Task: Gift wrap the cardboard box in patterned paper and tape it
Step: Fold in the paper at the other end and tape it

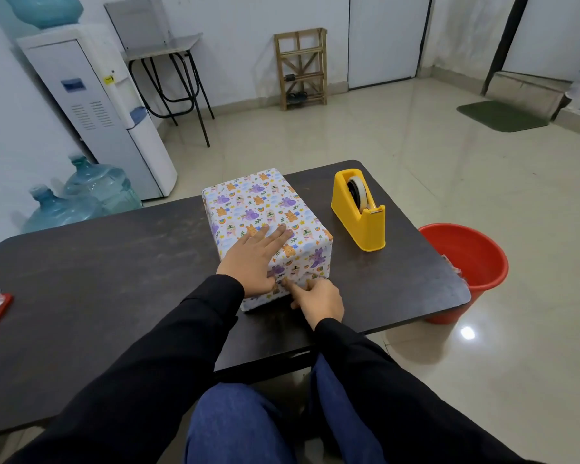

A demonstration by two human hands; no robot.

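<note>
Box (265, 216), fully papered, sits on table (114, 262) under left hand (250, 261), laid flat, fingers (279, 234) straight, released. Right hand (320, 301) just below it presses near end with extended forefinger, other fingers curled, grasping nothing.

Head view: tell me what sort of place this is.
Probably a plain office or back room. A white water dispenser stands by the wall with spare blue bottles on the tiled floor beside it, and a dark table carries a yellow desk tape dispenser.
</note>
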